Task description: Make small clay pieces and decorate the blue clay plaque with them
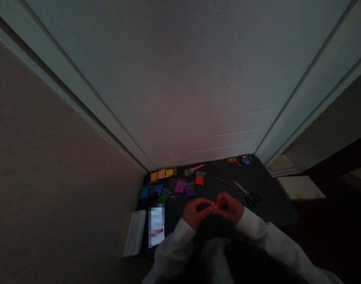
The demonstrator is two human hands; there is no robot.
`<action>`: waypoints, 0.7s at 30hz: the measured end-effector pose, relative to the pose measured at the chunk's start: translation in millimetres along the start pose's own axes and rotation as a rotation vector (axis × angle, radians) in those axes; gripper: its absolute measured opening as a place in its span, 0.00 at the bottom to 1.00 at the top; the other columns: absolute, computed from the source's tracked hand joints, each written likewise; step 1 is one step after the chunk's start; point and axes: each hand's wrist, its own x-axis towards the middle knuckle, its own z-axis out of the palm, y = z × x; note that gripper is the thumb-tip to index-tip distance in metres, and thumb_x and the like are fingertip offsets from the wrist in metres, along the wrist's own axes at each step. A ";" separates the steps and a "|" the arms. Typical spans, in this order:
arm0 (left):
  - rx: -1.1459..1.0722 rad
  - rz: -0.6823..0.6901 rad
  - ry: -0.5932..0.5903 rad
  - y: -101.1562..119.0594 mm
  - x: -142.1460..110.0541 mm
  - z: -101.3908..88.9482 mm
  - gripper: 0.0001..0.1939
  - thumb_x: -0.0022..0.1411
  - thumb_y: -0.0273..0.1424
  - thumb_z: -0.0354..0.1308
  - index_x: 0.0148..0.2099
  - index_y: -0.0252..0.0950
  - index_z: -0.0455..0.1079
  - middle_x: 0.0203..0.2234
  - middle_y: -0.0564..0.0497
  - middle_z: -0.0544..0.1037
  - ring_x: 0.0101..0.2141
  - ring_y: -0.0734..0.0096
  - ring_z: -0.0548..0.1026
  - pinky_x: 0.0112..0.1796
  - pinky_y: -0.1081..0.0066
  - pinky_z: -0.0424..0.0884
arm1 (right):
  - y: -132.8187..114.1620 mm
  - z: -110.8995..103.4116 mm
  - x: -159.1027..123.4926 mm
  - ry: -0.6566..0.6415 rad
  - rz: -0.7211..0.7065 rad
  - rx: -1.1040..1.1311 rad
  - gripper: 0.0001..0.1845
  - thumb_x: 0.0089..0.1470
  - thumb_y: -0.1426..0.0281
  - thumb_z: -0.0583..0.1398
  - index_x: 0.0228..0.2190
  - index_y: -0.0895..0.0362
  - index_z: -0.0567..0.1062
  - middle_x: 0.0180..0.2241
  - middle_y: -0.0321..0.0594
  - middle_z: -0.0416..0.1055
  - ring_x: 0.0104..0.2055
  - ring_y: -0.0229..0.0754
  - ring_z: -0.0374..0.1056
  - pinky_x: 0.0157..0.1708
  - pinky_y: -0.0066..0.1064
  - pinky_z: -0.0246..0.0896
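Dark hair [251, 262] below a small, irregular, bright pink piece [214, 206]

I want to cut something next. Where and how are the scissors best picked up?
Probably by the black handles, with the right hand coming from the near right side once it is free of the pink piece. The scissors lie on the table with handles towards that side, blades pointing away.

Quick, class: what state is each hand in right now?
Left hand: closed, pinching a small pink piece.
Right hand: closed, pinching the same piece.
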 end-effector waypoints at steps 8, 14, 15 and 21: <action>-0.029 -0.061 -0.074 -7.4 -7.9 0.0 0.20 0.44 0.33 0.61 0.42 0.32 0.69 0.32 0.46 0.77 0.34 0.66 0.73 0.37 0.68 0.67 | -11.9 -4.6 -15.9 -0.012 -0.047 -0.064 0.14 0.39 0.65 0.62 0.25 0.56 0.63 0.22 0.31 0.64 0.24 0.33 0.60 0.25 0.26 0.56; 0.035 -0.050 -0.056 -4.9 -10.1 8.3 0.15 0.45 0.35 0.60 0.36 0.32 0.71 0.30 0.47 0.77 0.32 0.66 0.73 0.35 0.69 0.67 | -4.6 -8.6 -20.6 0.075 -0.105 -0.167 0.11 0.43 0.63 0.60 0.22 0.57 0.64 0.20 0.32 0.62 0.23 0.33 0.58 0.24 0.27 0.55; 0.049 -0.046 -0.045 -3.7 -10.4 9.6 0.15 0.45 0.35 0.59 0.35 0.31 0.71 0.29 0.47 0.77 0.32 0.66 0.73 0.34 0.70 0.67 | -4.0 -8.5 -21.4 0.088 -0.110 -0.175 0.11 0.43 0.63 0.59 0.22 0.57 0.65 0.20 0.33 0.63 0.23 0.34 0.59 0.24 0.27 0.56; 0.139 -0.005 -0.001 3.7 -11.6 13.2 0.14 0.47 0.37 0.57 0.34 0.32 0.72 0.29 0.47 0.77 0.32 0.66 0.73 0.35 0.71 0.66 | -7.4 -4.3 -25.2 0.170 -0.162 -0.208 0.09 0.47 0.65 0.56 0.28 0.58 0.69 0.24 0.38 0.67 0.27 0.36 0.63 0.28 0.29 0.60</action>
